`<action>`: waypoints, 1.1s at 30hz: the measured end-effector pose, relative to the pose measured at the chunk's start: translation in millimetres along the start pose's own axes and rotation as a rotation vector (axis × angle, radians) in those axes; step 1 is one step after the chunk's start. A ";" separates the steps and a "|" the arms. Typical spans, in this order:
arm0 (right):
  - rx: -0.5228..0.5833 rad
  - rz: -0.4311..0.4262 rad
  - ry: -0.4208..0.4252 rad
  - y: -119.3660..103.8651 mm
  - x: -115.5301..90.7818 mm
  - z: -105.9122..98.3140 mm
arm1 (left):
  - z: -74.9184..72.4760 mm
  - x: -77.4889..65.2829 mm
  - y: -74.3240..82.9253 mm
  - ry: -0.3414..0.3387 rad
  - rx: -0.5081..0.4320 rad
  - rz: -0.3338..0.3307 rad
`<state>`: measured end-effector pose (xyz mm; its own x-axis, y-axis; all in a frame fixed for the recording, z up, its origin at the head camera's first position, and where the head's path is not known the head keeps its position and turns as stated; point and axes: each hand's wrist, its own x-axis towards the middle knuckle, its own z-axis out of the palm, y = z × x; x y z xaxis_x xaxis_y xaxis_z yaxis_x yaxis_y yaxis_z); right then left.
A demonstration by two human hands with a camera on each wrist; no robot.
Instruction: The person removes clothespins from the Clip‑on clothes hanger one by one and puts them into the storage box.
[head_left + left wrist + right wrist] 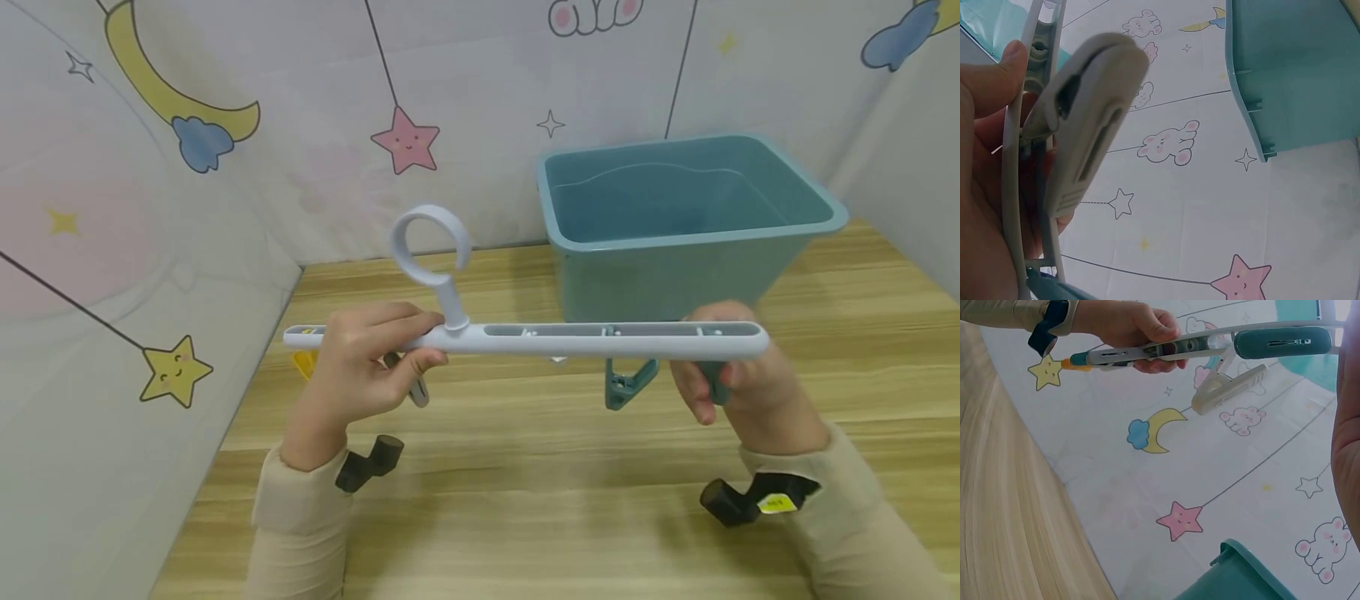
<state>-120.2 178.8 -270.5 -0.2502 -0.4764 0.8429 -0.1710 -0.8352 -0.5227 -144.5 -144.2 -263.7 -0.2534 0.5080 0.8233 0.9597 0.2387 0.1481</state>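
Note:
A white clip hanger (555, 345) with a ring-shaped hook is held level above the table. My left hand (356, 358) grips its bar just left of the hook, thumb in front. At the bar's right end, my right hand (765, 396) pinches a teal clip (716, 383); the bar hides part of those fingers. Another teal clip (626, 387) hangs slanted to the left of it. A pale grey clip (1100, 119) dangles by the left hand in the left wrist view. Beyond that hand, a yellow clip (303, 363) shows under the left end.
A teal plastic bin (675, 279) stands at the back right of the wood-grain table (525, 500), behind the hanger. A pale backdrop (322, 125) with printed stars and moons encloses the back and sides. Each wrist carries a black camera mount.

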 end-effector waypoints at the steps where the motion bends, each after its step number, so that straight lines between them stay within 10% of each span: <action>1: 0.030 -0.004 -0.012 1.3 2.0 1.1 | 0.2 0.2 0.0 0.002 -0.006 0.003; 7: 0.276 0.003 -0.124 10.7 4.9 3.2 | 2.0 1.2 0.0 0.014 -0.041 0.018; 14: 0.270 0.091 0.057 9.5 -16.4 8.5 | 4.0 -0.4 -2.7 0.053 -0.070 0.032; 20: 0.448 0.030 -0.157 17.6 8.9 3.2 | 3.5 -0.4 -1.6 0.052 -0.029 0.016; 33: 0.172 -0.029 0.080 9.6 -7.2 -5.6 | -0.7 0.5 1.1 0.018 0.098 -0.014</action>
<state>-125.4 175.8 -282.3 -0.3237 -0.4339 0.8408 -0.0155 -0.8861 -0.4632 -143.5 -144.2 -262.8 -0.2637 0.4896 0.8311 0.9393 0.3264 0.1058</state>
